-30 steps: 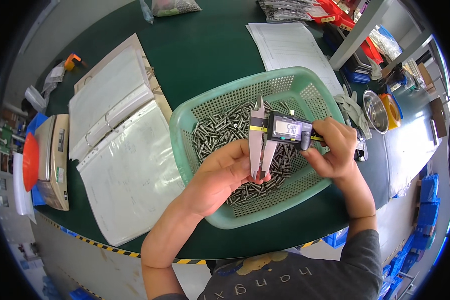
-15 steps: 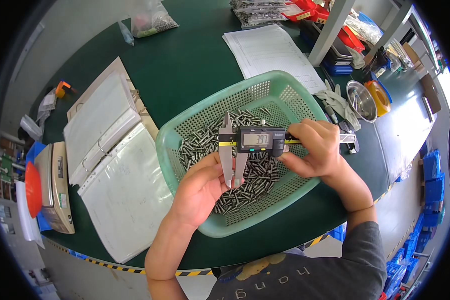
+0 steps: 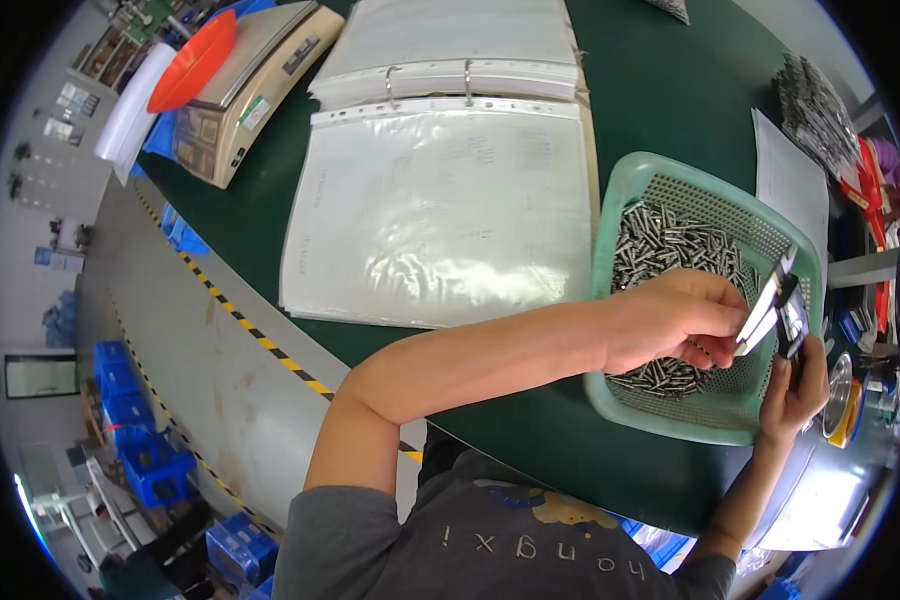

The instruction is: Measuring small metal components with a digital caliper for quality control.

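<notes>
My right hand is closed round a digital caliper, which is tilted over the right side of a green perforated plastic basket. Just left of the caliper jaws, my left hand has its fingers curled and drawn together near the jaw tips. Whatever sits between those fingers is hidden. Below both hands, many small shiny metal pins lie heaped in the basket. My left forearm reaches across the table's near edge.
Left of the basket lies an open ring binder with sleeved pages. A beige weighing scale with an orange-red tray stands at the far left. Paper sheets and bagged metal parts are at the right. A metal bowl is beyond my right hand.
The view has swung left, so the basket and hands appear farther right. The caliper has turned, its display now edge-on. My right hand still holds it; my left stays by the jaws.
</notes>
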